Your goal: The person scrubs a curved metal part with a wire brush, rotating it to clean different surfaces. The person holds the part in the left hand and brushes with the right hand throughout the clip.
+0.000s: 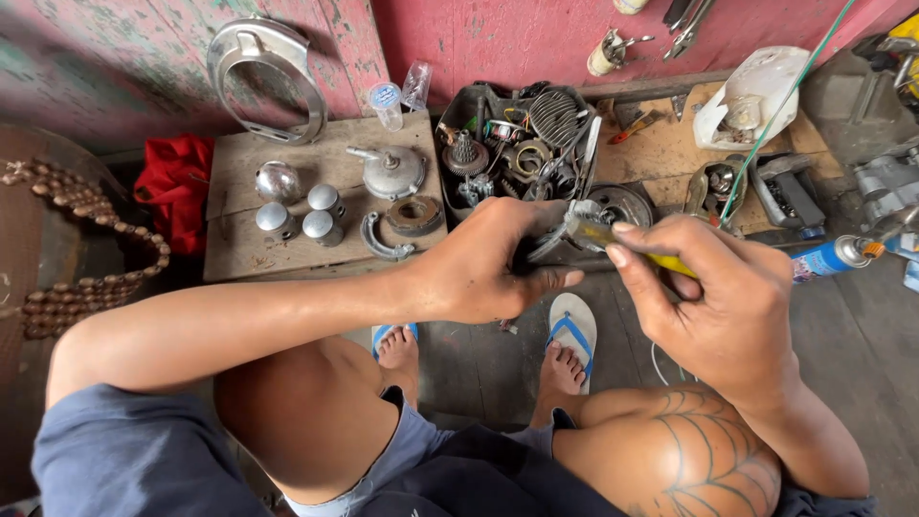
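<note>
Pink-painted wall [536, 38] and a low wooden board [287, 249] are seen behind a seated person at work.
At nine o'clock a red cloth [177, 187] lies; at eleven, chrome caps [302, 215] are set on the board; at twelve, a tray of engine parts [517, 144] stands. At centre, a small dark metal part [541, 251] is clenched in the left hand [483, 263], and beside it a yellow-handled tool [661, 260] is gripped by the right hand [718, 316], its tip touching that part.
</note>
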